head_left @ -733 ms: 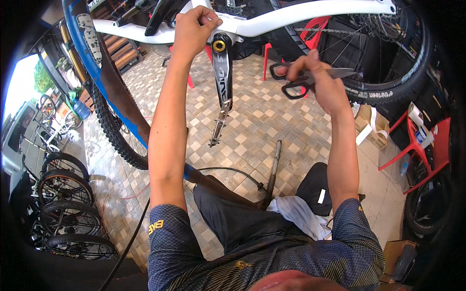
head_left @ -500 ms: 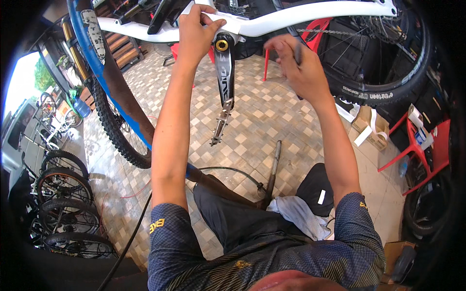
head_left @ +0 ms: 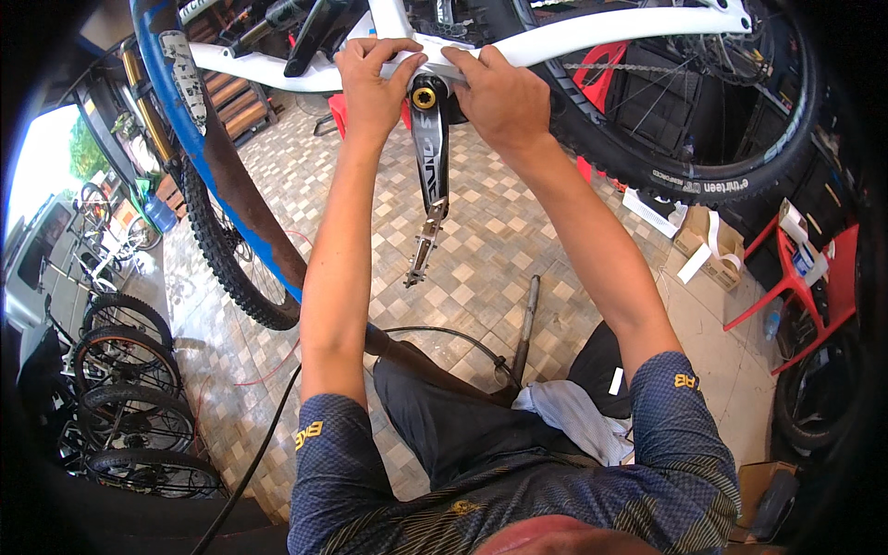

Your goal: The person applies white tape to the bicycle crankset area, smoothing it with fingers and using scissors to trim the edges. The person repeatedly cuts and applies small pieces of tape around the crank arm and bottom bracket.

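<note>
Both my hands are up at the white bicycle frame [head_left: 601, 35], just above its crank axle. My left hand [head_left: 375, 88] pinches the near edge of a white strip [head_left: 437, 59] lying against the frame, thumb and fingers close together. Close on the right, my right hand [head_left: 509, 104] has its fingertips pressed to the same strip and its other fingers curled. Whether it holds a tool is hidden. Below the hands hangs the black and grey crank arm [head_left: 429, 153] with a metal pedal [head_left: 425, 245] at its lower end.
A blue and brown bar [head_left: 217, 166] and knobby tire [head_left: 227, 254] stand left. The rear wheel [head_left: 684, 183] is at right. Beyond it are a cardboard box [head_left: 703, 245] and a red chair [head_left: 823, 287]. A grey cloth [head_left: 578, 421] lies near my lap. Several bicycles [head_left: 134, 388] stand far left.
My right hand has moved left and up from beside the frame onto the strip; a dark object seen in it before no longer shows. The left hand stays on the frame.
</note>
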The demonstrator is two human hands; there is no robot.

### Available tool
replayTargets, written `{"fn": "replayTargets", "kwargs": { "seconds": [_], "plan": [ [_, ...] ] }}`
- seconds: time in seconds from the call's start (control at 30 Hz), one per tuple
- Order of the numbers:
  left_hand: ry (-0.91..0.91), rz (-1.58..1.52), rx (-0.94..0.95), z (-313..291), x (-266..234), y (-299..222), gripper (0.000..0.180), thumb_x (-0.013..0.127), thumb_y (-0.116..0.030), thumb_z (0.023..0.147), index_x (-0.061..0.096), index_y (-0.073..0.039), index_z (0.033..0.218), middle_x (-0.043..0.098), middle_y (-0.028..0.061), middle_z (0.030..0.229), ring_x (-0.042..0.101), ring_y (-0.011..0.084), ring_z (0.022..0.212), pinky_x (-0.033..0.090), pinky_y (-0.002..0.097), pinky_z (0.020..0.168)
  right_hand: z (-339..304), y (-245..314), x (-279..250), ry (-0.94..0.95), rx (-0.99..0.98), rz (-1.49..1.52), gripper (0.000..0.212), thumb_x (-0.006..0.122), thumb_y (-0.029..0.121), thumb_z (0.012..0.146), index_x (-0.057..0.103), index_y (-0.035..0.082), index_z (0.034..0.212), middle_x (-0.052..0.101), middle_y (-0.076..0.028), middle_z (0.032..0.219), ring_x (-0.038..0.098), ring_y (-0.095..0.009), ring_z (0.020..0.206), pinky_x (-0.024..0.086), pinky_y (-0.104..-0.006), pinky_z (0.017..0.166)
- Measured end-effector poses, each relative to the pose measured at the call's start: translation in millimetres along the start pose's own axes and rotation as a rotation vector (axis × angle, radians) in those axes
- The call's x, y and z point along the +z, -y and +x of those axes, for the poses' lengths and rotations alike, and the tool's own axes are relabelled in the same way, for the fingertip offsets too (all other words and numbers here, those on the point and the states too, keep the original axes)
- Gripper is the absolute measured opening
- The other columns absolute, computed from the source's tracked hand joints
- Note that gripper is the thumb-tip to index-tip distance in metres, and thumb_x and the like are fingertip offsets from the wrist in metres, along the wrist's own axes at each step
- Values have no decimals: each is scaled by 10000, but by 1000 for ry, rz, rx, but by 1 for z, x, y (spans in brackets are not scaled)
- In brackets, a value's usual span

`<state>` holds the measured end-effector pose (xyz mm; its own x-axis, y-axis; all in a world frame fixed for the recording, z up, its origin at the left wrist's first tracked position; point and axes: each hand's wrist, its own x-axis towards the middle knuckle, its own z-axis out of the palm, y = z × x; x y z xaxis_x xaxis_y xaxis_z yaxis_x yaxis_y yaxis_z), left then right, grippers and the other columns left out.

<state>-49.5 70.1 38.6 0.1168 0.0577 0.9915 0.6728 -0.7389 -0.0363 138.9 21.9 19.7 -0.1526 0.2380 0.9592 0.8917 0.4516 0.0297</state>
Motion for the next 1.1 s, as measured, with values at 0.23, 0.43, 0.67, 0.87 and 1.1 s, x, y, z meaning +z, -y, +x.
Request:
{"fn": "replayTargets", "kwargs": {
  "seconds": [0.23,0.43,0.67,0.87,1.1],
  "plan": [
    [69,78,133,4,-14,6,377,830,-109,806,801,-271,1145,643,69,1190,533,264,1091,441,389,943,-1,1,6,-40,-22,-53,498,830,267,788,708,255,1270,606,-38,866,676,-303,669,554,-414,613],
    [77,106,190,5,-17,14,468,820,-93,801,782,-339,1198,616,89,1361,541,303,1238,452,418,1033,0,2,5,-120,-99,-75,355,748,207,798,749,180,1153,639,-48,832,709,-248,644,552,-376,573],
    [182,81,167,12,-20,7,436,823,-125,814,769,-302,1209,634,106,1335,603,334,1216,493,451,1009,0,1,-1,-11,-43,-28,396,757,272,838,725,199,1226,692,-61,893,731,-273,726,576,-402,640],
    [242,8,99,14,-23,3,378,814,-159,849,761,-268,1207,638,116,1313,636,339,1179,527,430,973,-3,-3,-29,53,136,188,398,739,279,872,705,214,1263,744,-86,971,728,-341,815,586,-448,716],
    [232,11,81,12,-20,0,357,810,-172,864,761,-266,1205,639,114,1307,639,333,1183,529,421,977,-36,-19,-98,-56,281,207,254,742,285,908,760,159,1128,761,-108,881,734,-294,741,566,-378,670]
  ]
}}
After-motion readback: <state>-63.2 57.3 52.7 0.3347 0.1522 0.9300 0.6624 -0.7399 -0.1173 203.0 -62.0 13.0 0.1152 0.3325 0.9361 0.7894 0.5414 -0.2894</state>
